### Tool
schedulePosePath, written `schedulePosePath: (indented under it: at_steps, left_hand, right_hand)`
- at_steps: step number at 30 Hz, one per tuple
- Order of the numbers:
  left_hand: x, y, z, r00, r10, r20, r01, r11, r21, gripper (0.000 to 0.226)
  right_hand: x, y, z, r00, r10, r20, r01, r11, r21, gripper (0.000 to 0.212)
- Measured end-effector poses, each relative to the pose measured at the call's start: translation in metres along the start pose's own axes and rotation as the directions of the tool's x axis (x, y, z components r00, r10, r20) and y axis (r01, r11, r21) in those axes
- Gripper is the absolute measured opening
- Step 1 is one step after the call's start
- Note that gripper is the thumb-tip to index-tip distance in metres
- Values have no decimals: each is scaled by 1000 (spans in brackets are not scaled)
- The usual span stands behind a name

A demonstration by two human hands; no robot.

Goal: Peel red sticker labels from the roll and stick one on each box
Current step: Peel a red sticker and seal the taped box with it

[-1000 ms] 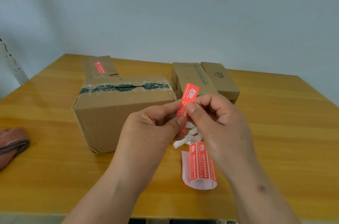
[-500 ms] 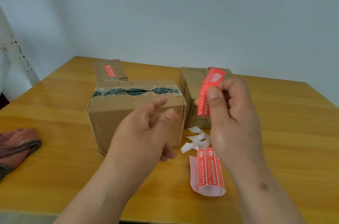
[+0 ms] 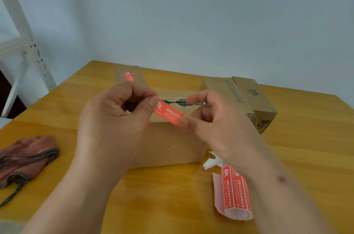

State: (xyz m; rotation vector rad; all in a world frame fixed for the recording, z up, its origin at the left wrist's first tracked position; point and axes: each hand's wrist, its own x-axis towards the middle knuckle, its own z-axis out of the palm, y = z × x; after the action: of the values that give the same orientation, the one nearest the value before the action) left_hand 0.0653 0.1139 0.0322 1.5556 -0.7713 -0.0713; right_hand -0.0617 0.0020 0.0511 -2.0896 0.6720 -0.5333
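**Sticker held over the big box**

I see both hands raised above the large box (image 3: 168, 143) at the middle of the worktop (image 3: 306, 147). The left hand (image 3: 115, 119) pinches one end of a red sticker (image 3: 169, 114) between thumb and forefinger; the right hand (image 3: 216, 119) pinches the other end the same way. Both sets of fingers are closed tight on it, the remaining fingers curled. The sticker runs slanted, its left end higher, stretched between the two hands just above the box's taped top seam. Whether it touches the cardboard I cannot tell.

The roll of stickers (image 3: 234, 193) lies on the worktop near the front right corner of the large box, under the right forearm, with curled white backing scraps (image 3: 210, 162) at its far end. A small box (image 3: 130, 75) behind the large one already carries a red sticker. Two more boxes (image 3: 247, 97) stand side by side at the right rear, touching. A reddish cloth (image 3: 26, 161) rests at the left edge. Hands slightly blurred.
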Motion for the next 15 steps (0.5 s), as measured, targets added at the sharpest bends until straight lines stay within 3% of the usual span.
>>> schedulePosePath:
  at_steps: [5,9,15]
  left_hand:
    - [18,-1,-10,999,-39,-32,38,999,-24,10]
    - [36,-5,-13,1000,-21,-22,24,985,171,10]
    - [56,-13,-10,996,-31,84,-17,855,518,35]
  right_hand:
    - [22,-3,1,998,11,-62,-9,999,47,9]
    - [43,-8,6,994,-21,-110,21,1000,-8,9]
    - [72,-6,19,995,-38,-97,6,951,-308,10]
